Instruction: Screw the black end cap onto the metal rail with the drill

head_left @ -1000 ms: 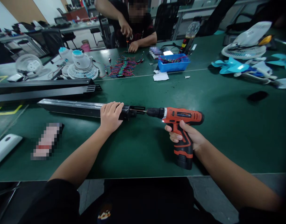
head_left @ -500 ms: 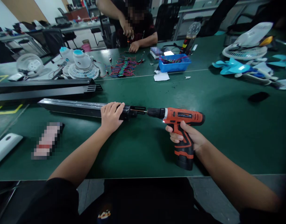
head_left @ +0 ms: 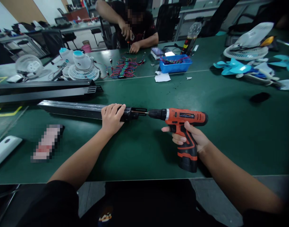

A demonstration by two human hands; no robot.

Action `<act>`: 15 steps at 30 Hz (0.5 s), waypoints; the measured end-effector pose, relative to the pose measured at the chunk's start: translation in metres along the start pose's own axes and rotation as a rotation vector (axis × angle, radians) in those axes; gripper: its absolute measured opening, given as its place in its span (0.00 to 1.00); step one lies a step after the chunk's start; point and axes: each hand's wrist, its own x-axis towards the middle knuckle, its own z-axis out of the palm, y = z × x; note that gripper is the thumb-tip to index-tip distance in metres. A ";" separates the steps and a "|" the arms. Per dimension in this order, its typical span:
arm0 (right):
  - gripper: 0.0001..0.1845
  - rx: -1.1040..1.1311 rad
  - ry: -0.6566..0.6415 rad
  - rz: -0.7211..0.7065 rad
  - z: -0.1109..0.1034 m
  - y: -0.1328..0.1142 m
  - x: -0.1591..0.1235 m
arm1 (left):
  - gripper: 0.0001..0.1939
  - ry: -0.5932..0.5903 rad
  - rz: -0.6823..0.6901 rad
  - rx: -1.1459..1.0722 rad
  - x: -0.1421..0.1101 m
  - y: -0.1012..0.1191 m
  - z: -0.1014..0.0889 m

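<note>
With fingers wrapped over its top, my left hand grips a long black metal housing near its right end. The housing lies flat on the green table. An orange and black cordless drill is held upright by its handle in my right hand; my index finger is stretched out in front of the trigger. The drill's chuck points left, and its thin bit reaches in at the slotted end of the housing. Where the bit's tip touches is too small to tell.
Further black metal housings lie behind on the left. A phone and a white case are at the near left. Across the table a person works beside wired circuit boards, a blue bin and fan parts.
My right index finger has come off the trigger and stretched out forward. The drill's light has gone from view. My left hand and the housing keep their places.
</note>
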 end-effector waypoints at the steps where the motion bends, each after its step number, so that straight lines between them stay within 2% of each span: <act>1: 0.35 0.017 0.003 -0.004 0.000 0.000 0.000 | 0.33 0.006 0.006 0.007 0.000 0.000 0.000; 6: 0.27 0.129 0.036 -0.065 0.009 -0.003 0.002 | 0.34 0.001 0.015 0.029 0.001 0.000 -0.002; 10: 0.27 0.179 0.051 -0.072 0.018 -0.009 0.005 | 0.35 -0.014 0.016 0.034 0.002 0.001 -0.003; 15: 0.28 0.211 0.024 -0.093 0.020 -0.012 0.007 | 0.31 -0.037 0.016 0.051 0.002 0.001 -0.005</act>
